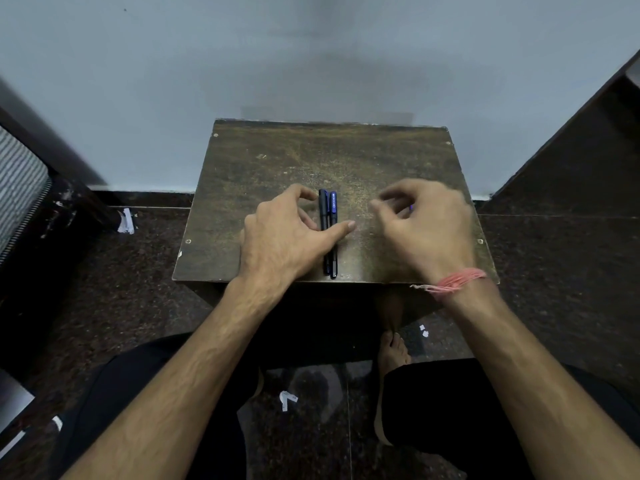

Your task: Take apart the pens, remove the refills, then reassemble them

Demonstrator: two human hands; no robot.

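2 capped pens lie side by side, touching, near the middle of the small table [263,161], tips toward the near edge: black pen [323,216] on the left, blue pen [333,206] on the right; both look assembled. Left hand [287,237] rests beside them, thumb laid across both barrels, fingers curled at the black pen's cap end. Right hand [422,223] hovers well apart, blurred; fingers curled, a blue glint inside, so I cannot tell what it pinches. My judgement: light, stiff, smooth plastic, prone to rolling; grip cap and barrel separately, pull straight.
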